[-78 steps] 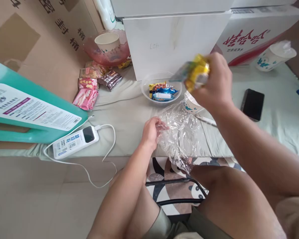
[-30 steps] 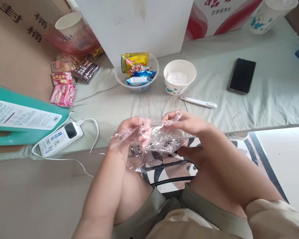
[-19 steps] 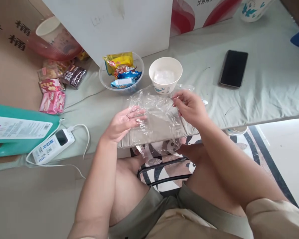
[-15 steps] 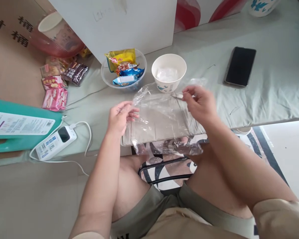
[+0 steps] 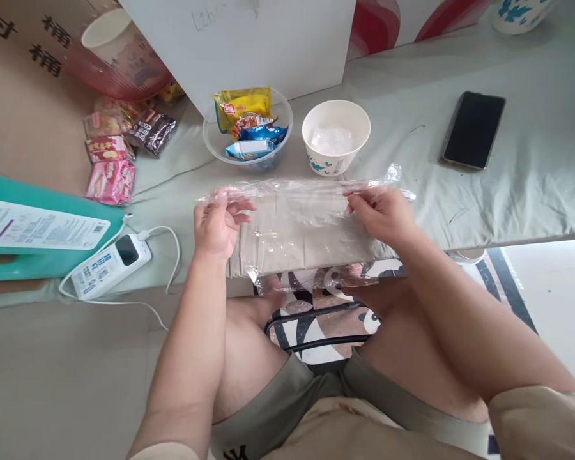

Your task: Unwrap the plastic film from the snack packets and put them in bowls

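Observation:
A clear plastic sheet or bag [image 5: 306,217] stretches between my hands, its upper edge fairly taut and its lower part hanging past the table edge. My left hand [image 5: 218,223] grips its left end, film lying over the fingers. At the right end my right hand [image 5: 383,211] pinches the upper edge between thumb and fingers. A whitish glossy end [image 5: 407,194] juts out beyond the right hand; I cannot tell what it is. Through the film shows a flat greyish-beige surface. Just behind stands a white paper bowl [image 5: 336,137] with something translucent inside.
A clear plastic bowl [image 5: 206,137] holds several snack packets. More wrapped snacks [image 5: 110,182] lie left, near a green jug [image 5: 38,211] and a corded white power bank [image 5: 110,265]. A phone [image 5: 473,130] rests right. White boxes [image 5: 249,51] stand behind.
My hands have moved apart, the left one leftward, drawing the plastic's upper edge out between them. The thin dark piece seen at my right fingertips no longer shows there. The view has shifted slightly.

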`<control>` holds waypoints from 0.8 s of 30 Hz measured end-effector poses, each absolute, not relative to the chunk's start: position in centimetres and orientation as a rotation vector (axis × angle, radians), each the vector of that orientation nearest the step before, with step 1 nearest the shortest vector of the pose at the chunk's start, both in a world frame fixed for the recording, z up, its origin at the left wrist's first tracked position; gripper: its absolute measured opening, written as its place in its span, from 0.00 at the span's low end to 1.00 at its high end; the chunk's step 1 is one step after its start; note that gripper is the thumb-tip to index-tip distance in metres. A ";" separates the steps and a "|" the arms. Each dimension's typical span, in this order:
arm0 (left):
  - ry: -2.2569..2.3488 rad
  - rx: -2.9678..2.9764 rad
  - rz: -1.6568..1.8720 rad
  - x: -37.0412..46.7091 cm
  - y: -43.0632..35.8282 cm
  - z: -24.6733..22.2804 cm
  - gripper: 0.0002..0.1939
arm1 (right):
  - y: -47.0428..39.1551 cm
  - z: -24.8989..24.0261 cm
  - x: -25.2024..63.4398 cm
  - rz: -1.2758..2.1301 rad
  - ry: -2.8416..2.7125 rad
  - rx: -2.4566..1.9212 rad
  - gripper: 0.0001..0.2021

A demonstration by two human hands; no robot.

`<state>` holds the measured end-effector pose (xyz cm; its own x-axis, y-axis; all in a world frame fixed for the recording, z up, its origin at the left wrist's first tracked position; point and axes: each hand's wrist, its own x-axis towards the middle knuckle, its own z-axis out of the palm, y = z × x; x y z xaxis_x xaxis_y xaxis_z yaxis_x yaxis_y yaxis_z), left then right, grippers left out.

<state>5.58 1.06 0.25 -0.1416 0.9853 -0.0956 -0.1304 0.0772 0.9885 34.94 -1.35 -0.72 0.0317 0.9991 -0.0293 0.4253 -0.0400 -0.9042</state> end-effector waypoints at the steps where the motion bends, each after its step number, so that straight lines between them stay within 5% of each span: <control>1: 1.208 0.969 1.330 5.4 1.0 0.3 0.20 | -1.3 -0.8 34.9 0.922 -1.490 -1.574 0.09; 6: 1.104 1.017 0.982 4.4 0.4 0.5 0.31 | -1.3 -1.1 34.7 0.773 -1.347 -1.528 0.07; 10: 1.323 1.074 0.937 4.1 0.4 0.1 0.18 | -1.3 -1.7 35.0 0.852 -1.284 -1.384 0.11; 15: 1.334 1.107 1.011 4.3 0.5 0.0 0.16 | -1.1 -2.0 35.2 0.859 -1.244 -1.375 0.07; 24: 1.212 0.951 1.166 3.9 0.0 1.3 0.12 | -2.0 -1.0 34.7 0.814 -1.276 -1.257 0.18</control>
<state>3.90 -0.03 1.25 -0.0258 0.9824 -0.1852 -0.1465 0.1795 0.9728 34.70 -1.98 -1.01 0.1794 0.9560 0.2322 0.1931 0.1972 -0.9612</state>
